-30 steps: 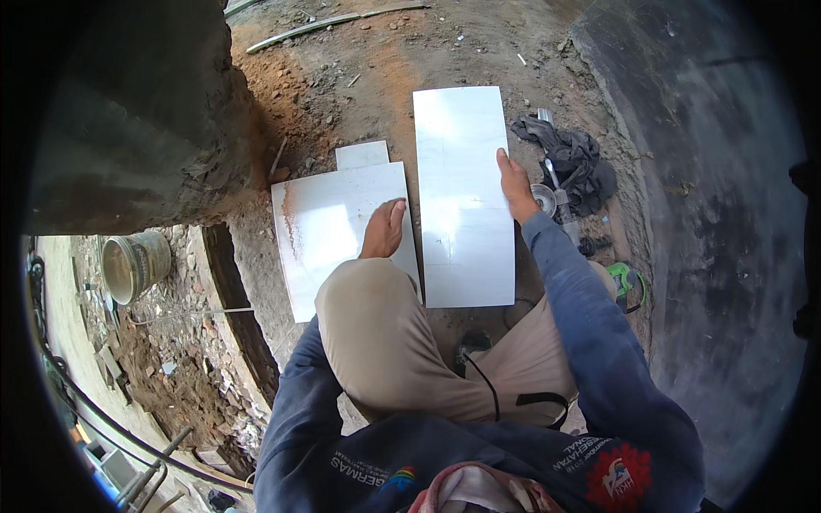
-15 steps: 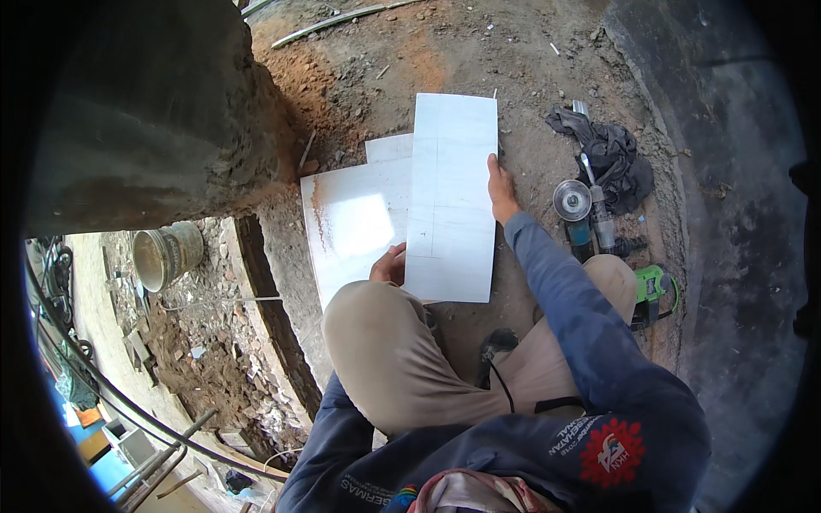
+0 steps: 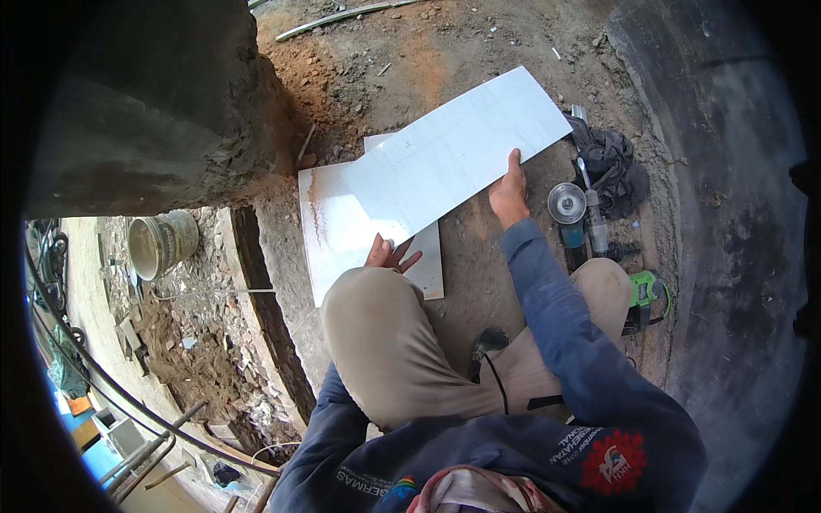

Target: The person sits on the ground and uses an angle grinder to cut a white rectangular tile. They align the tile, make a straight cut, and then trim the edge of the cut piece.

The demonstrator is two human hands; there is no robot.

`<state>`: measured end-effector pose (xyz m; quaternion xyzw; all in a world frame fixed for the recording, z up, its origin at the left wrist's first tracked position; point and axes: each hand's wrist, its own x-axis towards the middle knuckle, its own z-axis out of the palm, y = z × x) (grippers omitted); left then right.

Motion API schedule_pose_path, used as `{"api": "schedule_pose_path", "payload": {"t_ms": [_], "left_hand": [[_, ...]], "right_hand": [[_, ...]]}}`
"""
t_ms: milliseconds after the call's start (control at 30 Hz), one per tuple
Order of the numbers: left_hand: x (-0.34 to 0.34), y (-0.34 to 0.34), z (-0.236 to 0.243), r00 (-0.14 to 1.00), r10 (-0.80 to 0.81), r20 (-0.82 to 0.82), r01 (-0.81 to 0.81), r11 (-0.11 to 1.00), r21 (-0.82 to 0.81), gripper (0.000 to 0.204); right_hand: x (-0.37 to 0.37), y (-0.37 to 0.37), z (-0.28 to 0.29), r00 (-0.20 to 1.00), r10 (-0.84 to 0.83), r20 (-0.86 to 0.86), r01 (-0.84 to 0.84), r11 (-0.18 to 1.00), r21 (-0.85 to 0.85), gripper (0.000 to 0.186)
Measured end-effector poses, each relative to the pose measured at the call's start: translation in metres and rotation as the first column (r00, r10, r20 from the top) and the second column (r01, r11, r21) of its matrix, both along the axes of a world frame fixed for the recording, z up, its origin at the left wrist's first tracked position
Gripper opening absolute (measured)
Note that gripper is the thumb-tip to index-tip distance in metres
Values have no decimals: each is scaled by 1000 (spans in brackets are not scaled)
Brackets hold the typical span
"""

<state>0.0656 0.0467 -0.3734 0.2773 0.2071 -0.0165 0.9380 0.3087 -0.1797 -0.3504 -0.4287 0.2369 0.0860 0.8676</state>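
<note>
I squat over a long white rectangular tile [image 3: 457, 151] that lies slanted, its far end pointing up and right. My right hand [image 3: 510, 190] grips its right long edge. My left hand [image 3: 389, 253] holds its near left corner from below, fingers spread under it. Beneath it a broader white tile [image 3: 342, 235] with a rusty streak lies flat on the dirt, and a smaller piece pokes out behind. An angle grinder [image 3: 575, 214] with a round disc rests on the ground just right of my right hand.
A dark cloth [image 3: 611, 162] lies beside the grinder. A green tool [image 3: 647, 295] sits by my right knee. A concrete block [image 3: 154, 103] rises at the left. Below the ledge are a bucket [image 3: 161, 244], rubble and cables. A stick [image 3: 342, 15] lies at the top.
The long tile was lying straight alongside the wide one; now it is turned clockwise and lies across it. My left hand moved under its near corner.
</note>
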Motion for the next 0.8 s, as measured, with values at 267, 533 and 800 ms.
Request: {"api": "schedule_pose_path", "payload": {"t_ms": [267,533,800], "left_hand": [[34,31,-5,975,197,-99,-191,979,68,49],[-11,61,-24,937,122,-327,-58,978,200,55],[23,63,-71,991,71,-114,-55,989,134,44]], "right_hand": [[-59,-20,34,991,131,-3,-131,990,60,66],[-95,-11,-17,958,222,-180,-180,958,223,60],[-57,-10,-60,961,180,-209,-141,972,188,59]]}}
